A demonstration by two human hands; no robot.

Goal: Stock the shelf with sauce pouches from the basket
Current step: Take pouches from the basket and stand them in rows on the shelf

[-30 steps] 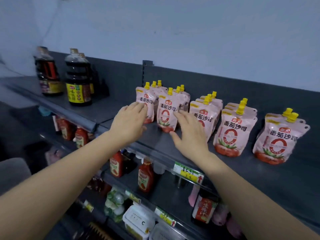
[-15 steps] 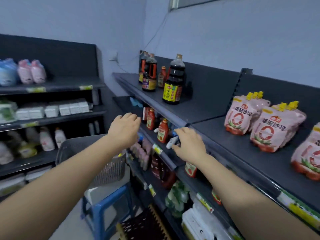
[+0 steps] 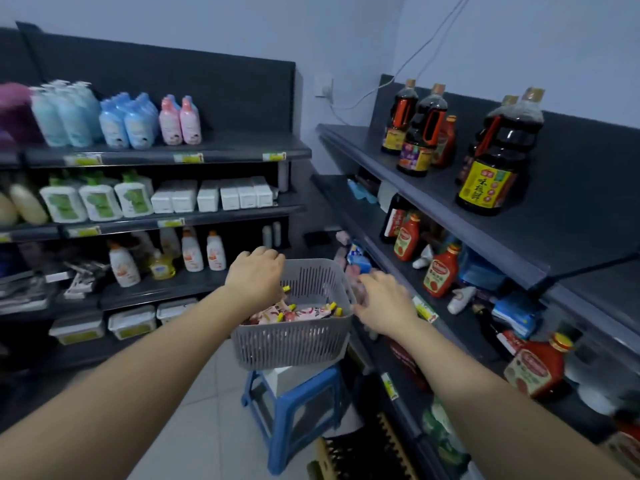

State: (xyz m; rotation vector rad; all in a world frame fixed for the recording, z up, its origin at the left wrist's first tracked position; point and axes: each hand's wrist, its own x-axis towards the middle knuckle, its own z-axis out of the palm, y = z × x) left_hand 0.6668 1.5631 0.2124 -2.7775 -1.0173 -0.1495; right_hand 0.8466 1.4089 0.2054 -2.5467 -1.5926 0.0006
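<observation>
Down by the aisle corner, a grey slotted basket (image 3: 294, 341) sat on a white box (image 3: 287, 377), which rested on a blue plastic stool (image 3: 298, 403) over the pale tiled floor (image 3: 207, 427). Inside the basket lay the sauce pouches (image 3: 301, 311), pink and white with yellow caps, piled loosely on their sides below the rim. Both bare arms reached forward toward it, the hands apart from each other. The left hand (image 3: 254, 277) hung over the basket's far left corner with its back to the camera and its fingers curled down inside; the fingertips were hidden, so I could not tell whether they held a pouch, though one yellow cap showed just beside its knuckles. The right hand (image 3: 386, 303) was at the basket's right rim, blurred, its fingers loosely spread and nothing visibly in its grasp. To the right ran the dark shelf (image 3: 446, 192), whose top level carried large soy sauce bottles (image 3: 491, 168) standing upright; the level beneath held red ketchup bottles (image 3: 440, 271) and some blue packets. Across the aisle on the left, another dark rack (image 3: 221, 150) carried pastel lotion bottles (image 3: 180, 121) on top and white boxes with green-labelled bottles below.
</observation>
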